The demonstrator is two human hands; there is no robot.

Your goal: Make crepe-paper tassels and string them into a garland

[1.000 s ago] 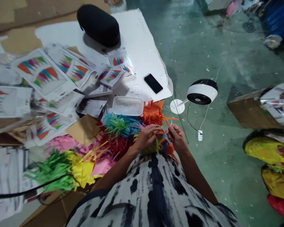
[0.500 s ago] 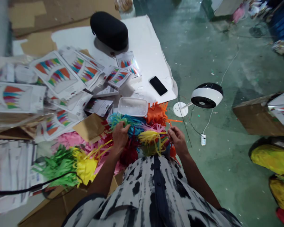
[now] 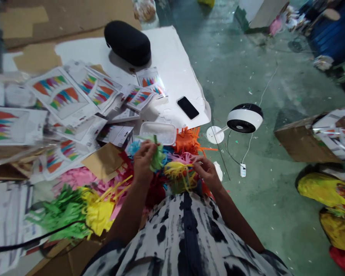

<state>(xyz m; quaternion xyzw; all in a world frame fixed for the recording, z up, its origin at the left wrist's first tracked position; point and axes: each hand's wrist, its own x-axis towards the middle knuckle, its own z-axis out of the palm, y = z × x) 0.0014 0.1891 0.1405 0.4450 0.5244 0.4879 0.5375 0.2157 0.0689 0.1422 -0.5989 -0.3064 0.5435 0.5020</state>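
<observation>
Pinched in my left hand (image 3: pixel 143 161) is a light green paper tassel (image 3: pixel 158 157), lifted over the heap in front of my body. My right hand (image 3: pixel 208 173) is closed at the right end of a yellow paper tassel (image 3: pixel 174 171), whose strips fan out leftward. Orange tassels (image 3: pixel 186 140) lie beyond, at the table's corner. Pink strips (image 3: pixel 184 157) show between them and the yellow one. Blue strips (image 3: pixel 134 147) are partly hidden behind my left hand. Dark red strips lie below, between my wrists.
To the left are green tassels (image 3: pixel 61 212), yellow tassels (image 3: pixel 99 211) and several printed packages (image 3: pixel 60 92). A white plastic tray (image 3: pixel 158 133), phone (image 3: pixel 188 107) and black case (image 3: pixel 127 43) rest on the table. A white fan (image 3: pixel 245 118) stands right, with an open carton (image 3: pixel 299 140) beyond.
My left hand has risen from the heap with the light green tassel in its fingers. My right hand stays at the yellow tassel's end. The whole view has shifted slightly.
</observation>
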